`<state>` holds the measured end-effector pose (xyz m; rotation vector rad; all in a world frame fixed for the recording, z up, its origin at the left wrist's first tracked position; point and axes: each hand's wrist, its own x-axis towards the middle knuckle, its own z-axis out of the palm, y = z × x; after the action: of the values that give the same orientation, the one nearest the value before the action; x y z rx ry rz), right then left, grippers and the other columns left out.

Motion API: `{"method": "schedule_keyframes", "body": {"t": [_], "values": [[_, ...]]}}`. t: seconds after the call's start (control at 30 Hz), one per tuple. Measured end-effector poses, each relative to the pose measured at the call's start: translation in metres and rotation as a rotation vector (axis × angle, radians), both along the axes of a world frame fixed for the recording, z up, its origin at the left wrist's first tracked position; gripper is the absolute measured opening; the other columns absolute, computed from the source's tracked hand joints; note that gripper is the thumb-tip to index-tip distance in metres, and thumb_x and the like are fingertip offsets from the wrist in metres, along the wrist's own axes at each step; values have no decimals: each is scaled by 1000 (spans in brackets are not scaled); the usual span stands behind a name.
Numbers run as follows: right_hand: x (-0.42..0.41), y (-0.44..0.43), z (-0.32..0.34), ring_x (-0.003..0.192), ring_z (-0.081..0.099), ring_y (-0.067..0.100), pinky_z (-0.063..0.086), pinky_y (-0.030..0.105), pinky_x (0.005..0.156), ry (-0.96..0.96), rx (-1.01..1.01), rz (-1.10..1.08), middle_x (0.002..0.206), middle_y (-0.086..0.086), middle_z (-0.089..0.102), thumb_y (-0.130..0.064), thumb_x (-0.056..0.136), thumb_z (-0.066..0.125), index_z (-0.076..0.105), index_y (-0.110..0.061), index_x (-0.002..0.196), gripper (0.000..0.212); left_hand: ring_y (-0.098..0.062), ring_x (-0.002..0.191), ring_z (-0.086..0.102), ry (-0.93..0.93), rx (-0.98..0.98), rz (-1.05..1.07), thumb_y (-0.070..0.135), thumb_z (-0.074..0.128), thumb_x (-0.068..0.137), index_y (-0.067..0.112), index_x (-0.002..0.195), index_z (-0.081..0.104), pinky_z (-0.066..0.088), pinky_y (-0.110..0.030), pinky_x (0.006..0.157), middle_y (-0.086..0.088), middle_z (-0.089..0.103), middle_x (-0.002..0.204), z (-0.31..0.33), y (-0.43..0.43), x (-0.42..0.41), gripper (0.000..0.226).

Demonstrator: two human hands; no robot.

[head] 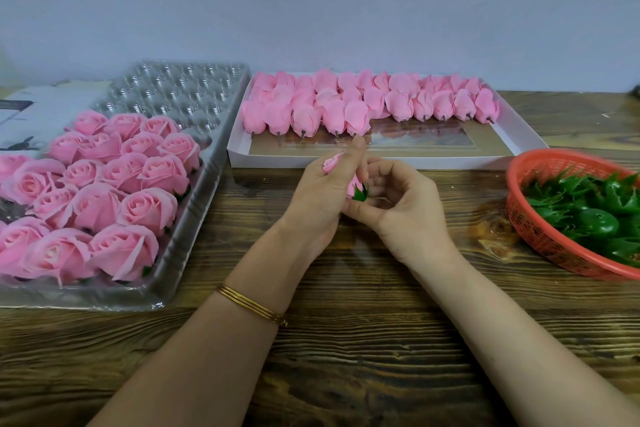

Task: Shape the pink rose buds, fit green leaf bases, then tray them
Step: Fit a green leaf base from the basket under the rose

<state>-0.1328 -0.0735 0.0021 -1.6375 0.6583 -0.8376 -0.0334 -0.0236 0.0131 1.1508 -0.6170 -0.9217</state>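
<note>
tray (194,253) left, basket (540,236) right

1. Pink rose bud (333,161): held at frame centre, tilted, mostly hidden; green leaf base (360,194) at its lower end
2. Closed buds (346,108): lying in rows in the white box (519,141), upper centre
3. Opened roses (104,191): filling the clear tray's (194,94) near cells, left
4. Loose leaf bases (588,215): heaped in the red basket (540,236), right edge

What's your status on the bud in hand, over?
Left hand grips pink bud. Right hand pinches green leaf base against it. Clear tray part filled, nothing in the way.
</note>
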Motion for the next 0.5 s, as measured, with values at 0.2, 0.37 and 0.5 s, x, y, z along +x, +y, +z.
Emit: {"method": "schedule_keyframes", "body": {"t": [0.2, 0.37, 0.5], "values": [[-1, -2, 5, 74, 66, 5, 55, 18, 71, -59, 128, 72, 87, 3, 68, 20, 68, 75, 62, -6, 99, 43, -18, 78, 70, 55, 2, -16, 37, 52, 100, 13, 57, 49, 59, -34, 75, -7, 72, 80, -1, -1, 6, 50], [-4, -5, 7, 76, 62, 13, 54, 21, 76, 8, 190, 58, 83, 9, 66, 18, 76, 67, 64, -1, 97, 29, -21, 90, 68, 101, -25, 0, 38, 48, 100, 15, 56, 48, 54, -45, 92, -7, 72, 95, -2, -2, 8, 51], [-7, -6, 5, 81, 59, 27, 51, 38, 86, 54, 312, 129, 86, 23, 65, 10, 82, 66, 69, 7, 100, 19, -12, 83, 64, 104, 2, 7, 39, 47, 101, 8, 63, 49, 57, -29, 78, -2, 73, 92, -1, -2, 8, 49]]}}
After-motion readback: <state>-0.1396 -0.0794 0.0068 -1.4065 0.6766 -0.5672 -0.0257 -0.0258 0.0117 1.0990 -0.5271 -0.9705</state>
